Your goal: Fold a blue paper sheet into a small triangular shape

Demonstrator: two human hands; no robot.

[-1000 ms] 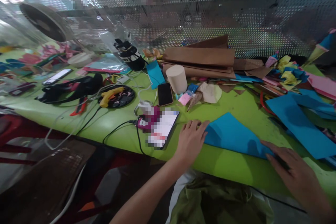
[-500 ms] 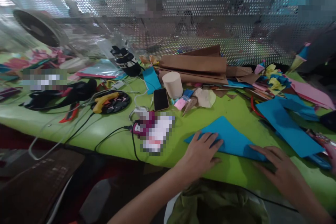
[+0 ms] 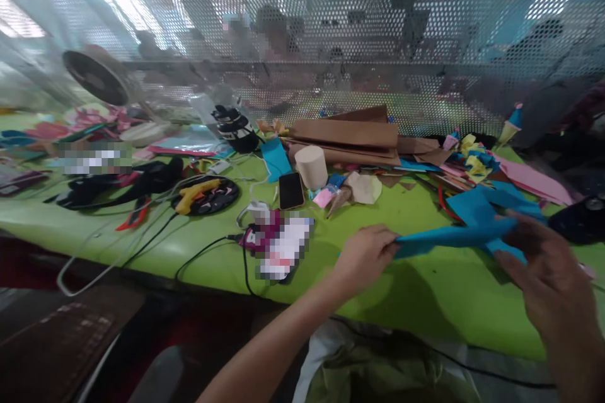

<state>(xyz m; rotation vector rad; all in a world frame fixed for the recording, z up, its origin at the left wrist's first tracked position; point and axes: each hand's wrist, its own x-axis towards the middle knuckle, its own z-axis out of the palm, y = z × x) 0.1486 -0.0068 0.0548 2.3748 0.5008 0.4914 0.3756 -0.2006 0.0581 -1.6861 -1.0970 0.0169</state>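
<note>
A folded sheet of blue paper [image 3: 447, 237] is held up off the green tabletop, seen nearly edge-on, its shadow falling below. My left hand [image 3: 366, 255] pinches its left end between thumb and fingers. At the other end, my right hand [image 3: 543, 258] has its thumb and fingers around the paper; those fingers are slightly blurred. Behind the right hand lie more blue paper pieces [image 3: 472, 204], partly covered by the held sheet.
A white roll [image 3: 311, 167], a dark phone [image 3: 291, 191] and crumpled scraps [image 3: 363, 187] lie beyond my left hand. Brown paper [image 3: 345, 134] is stacked at the back. Leftward are a power strip [image 3: 259, 236] with cables, a yellow glue gun [image 3: 196, 194] and a fan [image 3: 97, 79].
The blue folded paper lay flat as a triangle under both hands; now it is lifted and tilted edge-on. My right hand has risen and closed around its right end.
</note>
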